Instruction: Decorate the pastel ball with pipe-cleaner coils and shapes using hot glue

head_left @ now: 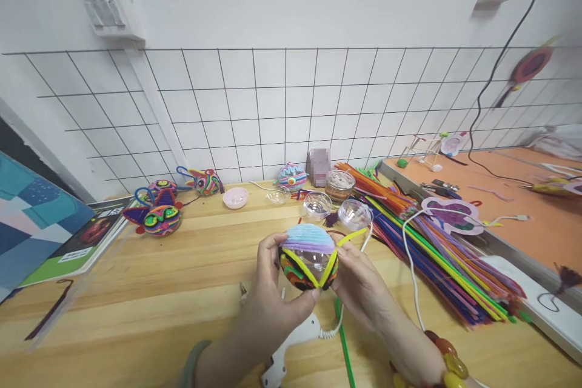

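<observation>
Between my two hands is a clear plastic ball partly covered with pipe cleaners (309, 239), light blue and lilac on top, with a yellow V on the front and orange, green and black curls at the sides. My left hand (275, 288) grips its left side, the thumb along the bottom. My right hand (361, 279) closes on its right side, near the loose end of a yellow pipe cleaner (353, 236) that sticks out to the right. Beneath my hands lies a white glue gun (295, 342) with a coiled cord. A green pipe cleaner (346, 345) lies beside it.
Bundles of coloured pipe cleaners (436, 254) lie on the right, crossed by a white cable (409, 254). Clear plastic half-shells (317, 205) and a pink bowl (235, 197) stand behind my hands. Finished pipe-cleaner fish (161, 218) sit at the left, near a magazine (91, 239).
</observation>
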Action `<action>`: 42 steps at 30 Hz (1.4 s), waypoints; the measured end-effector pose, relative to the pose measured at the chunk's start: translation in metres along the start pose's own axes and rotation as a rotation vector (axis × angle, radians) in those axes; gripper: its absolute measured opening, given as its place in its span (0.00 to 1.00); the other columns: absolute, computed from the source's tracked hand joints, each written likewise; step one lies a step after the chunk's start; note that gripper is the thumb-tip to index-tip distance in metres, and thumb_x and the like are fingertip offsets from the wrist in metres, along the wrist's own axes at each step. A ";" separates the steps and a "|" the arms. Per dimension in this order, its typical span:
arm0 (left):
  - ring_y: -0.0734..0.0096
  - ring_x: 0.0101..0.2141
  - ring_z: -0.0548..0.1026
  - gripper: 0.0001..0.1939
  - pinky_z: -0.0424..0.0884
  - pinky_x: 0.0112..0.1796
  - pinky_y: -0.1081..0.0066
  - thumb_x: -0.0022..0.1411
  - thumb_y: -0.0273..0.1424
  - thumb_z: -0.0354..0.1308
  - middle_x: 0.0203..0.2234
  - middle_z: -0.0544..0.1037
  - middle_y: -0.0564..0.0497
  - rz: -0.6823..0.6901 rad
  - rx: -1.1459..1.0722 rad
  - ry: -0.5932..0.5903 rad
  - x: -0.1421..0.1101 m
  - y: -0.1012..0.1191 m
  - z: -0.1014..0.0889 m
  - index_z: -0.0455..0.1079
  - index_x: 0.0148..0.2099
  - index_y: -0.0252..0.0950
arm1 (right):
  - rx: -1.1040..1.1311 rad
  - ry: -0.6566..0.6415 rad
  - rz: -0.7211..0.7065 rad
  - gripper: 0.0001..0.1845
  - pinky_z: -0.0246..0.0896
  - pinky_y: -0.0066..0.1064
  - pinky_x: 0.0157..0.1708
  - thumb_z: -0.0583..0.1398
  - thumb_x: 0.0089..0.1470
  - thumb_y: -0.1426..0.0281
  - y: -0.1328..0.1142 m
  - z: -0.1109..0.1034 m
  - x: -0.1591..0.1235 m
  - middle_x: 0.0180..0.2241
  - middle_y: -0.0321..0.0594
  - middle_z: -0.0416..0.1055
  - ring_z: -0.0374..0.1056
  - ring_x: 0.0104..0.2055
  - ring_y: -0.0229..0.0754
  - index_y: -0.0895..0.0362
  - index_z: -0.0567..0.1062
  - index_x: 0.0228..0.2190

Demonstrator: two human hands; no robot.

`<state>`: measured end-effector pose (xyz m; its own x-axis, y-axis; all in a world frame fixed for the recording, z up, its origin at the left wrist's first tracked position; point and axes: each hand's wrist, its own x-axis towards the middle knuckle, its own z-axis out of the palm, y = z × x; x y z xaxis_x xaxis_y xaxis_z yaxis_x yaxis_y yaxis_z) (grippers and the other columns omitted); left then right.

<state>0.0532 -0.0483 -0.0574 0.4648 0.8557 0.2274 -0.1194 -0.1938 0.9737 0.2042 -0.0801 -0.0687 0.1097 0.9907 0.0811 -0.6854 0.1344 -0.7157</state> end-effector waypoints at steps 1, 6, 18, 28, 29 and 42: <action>0.61 0.53 0.63 0.32 0.59 0.53 0.62 0.50 0.25 0.62 0.52 0.64 0.45 -0.007 0.025 -0.003 0.000 0.001 -0.001 0.49 0.53 0.43 | -0.003 -0.007 -0.002 0.04 0.66 0.33 0.38 0.64 0.52 0.67 0.000 0.000 0.000 0.38 0.38 0.76 0.72 0.40 0.44 0.53 0.74 0.28; 0.61 0.53 0.65 0.31 0.60 0.53 0.61 0.52 0.25 0.60 0.52 0.64 0.45 -0.030 0.030 -0.049 0.003 0.005 -0.006 0.48 0.53 0.43 | -0.002 0.032 -0.013 0.03 0.66 0.32 0.38 0.64 0.52 0.68 0.002 0.003 -0.001 0.36 0.37 0.77 0.72 0.38 0.42 0.54 0.75 0.28; 0.62 0.52 0.66 0.31 0.62 0.53 0.60 0.54 0.30 0.63 0.53 0.63 0.45 -0.123 -0.218 -0.160 0.012 -0.009 -0.013 0.48 0.54 0.43 | -0.116 0.176 0.006 0.10 0.68 0.31 0.32 0.67 0.48 0.63 0.006 0.005 0.000 0.34 0.39 0.77 0.73 0.36 0.43 0.54 0.75 0.31; 0.64 0.47 0.69 0.23 0.66 0.47 0.65 0.55 0.35 0.62 0.47 0.69 0.46 -0.129 -0.192 -0.066 0.015 -0.005 -0.012 0.55 0.50 0.39 | -0.463 0.200 -0.131 0.14 0.64 0.37 0.45 0.68 0.44 0.59 0.005 0.014 -0.006 0.48 0.39 0.71 0.68 0.47 0.47 0.52 0.70 0.27; 0.64 0.48 0.69 0.23 0.65 0.47 0.65 0.56 0.35 0.62 0.48 0.69 0.45 -0.135 -0.171 -0.062 0.015 -0.004 -0.012 0.56 0.49 0.39 | -0.462 0.196 -0.123 0.15 0.64 0.37 0.45 0.68 0.44 0.58 0.005 0.015 -0.006 0.48 0.39 0.71 0.69 0.46 0.47 0.52 0.70 0.27; 0.62 0.48 0.70 0.20 0.64 0.48 0.63 0.57 0.34 0.60 0.47 0.73 0.45 -0.214 -0.032 -0.117 0.017 -0.001 -0.019 0.59 0.49 0.37 | -0.501 0.087 -0.109 0.10 0.63 0.30 0.38 0.65 0.51 0.61 0.010 0.007 -0.004 0.36 0.34 0.73 0.67 0.35 0.38 0.52 0.70 0.30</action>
<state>0.0443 -0.0240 -0.0549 0.5807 0.8139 0.0176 -0.0341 0.0027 0.9994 0.1922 -0.0826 -0.0712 0.2350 0.9632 0.1306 -0.2401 0.1877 -0.9524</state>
